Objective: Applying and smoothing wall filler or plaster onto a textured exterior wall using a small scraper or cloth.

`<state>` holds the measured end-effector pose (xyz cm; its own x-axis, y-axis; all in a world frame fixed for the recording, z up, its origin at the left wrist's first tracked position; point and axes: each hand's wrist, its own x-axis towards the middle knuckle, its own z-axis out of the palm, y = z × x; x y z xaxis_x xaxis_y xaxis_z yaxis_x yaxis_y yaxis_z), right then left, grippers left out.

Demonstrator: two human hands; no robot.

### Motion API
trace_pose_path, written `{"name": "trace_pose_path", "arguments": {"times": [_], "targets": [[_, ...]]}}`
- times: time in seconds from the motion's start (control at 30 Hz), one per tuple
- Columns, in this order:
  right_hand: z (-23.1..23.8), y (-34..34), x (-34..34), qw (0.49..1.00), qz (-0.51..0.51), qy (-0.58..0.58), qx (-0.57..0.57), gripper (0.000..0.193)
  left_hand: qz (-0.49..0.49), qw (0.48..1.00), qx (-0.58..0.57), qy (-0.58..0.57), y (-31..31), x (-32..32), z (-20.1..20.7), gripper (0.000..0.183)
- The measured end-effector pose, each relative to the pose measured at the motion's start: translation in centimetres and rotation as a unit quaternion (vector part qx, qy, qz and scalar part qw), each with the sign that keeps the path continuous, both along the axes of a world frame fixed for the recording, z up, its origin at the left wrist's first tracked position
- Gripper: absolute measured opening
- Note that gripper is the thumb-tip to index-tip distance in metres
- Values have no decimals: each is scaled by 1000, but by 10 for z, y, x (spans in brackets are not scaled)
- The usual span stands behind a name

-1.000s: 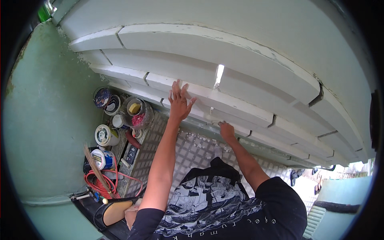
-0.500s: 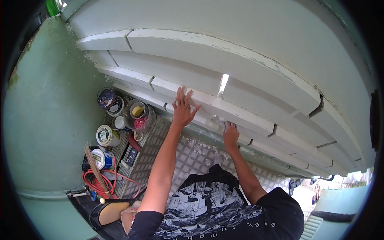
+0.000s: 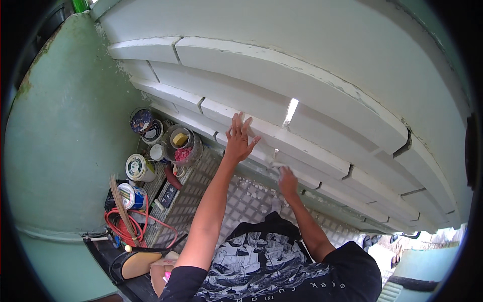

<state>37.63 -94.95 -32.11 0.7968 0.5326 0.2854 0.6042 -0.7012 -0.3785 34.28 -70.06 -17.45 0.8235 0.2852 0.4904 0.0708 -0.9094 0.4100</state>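
Both hands work mid-frame: my left hand (image 3: 238, 138) lies flat, fingers spread, on a white slat (image 3: 261, 132); my right hand (image 3: 287, 179) is curled, gripping a small pale scraping piece (image 3: 274, 161), I judge. Slats look stiff, fixed, flaky-painted; I'd brace on their faces.

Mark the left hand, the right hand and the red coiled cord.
left hand (image 3: 238, 139), head view, on the back of the hand flat against the white slats.
right hand (image 3: 288, 181), head view, on the knuckles.
red coiled cord (image 3: 121, 226), head view, on the coil's left loop.
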Motion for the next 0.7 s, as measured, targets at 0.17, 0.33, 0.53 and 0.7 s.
{"name": "trace_pose_path", "arguments": {"times": [0.17,0.33,0.53,0.7], "targets": [[23,2,36,997,-58,-36,-25,31,1,1000,-5,-4,-3,2,5,74],[-24,8,23,949,34,210,-231,39,-11,1000,6,0,1,-1,5,83],[40,80,-7,992,82,79,-62,36,-31,997,-5,72,9,-8,9,98],[44,111,24,996,-12,-72,-56,28,-27,998,-2,55,13,-9,3,102]]}}
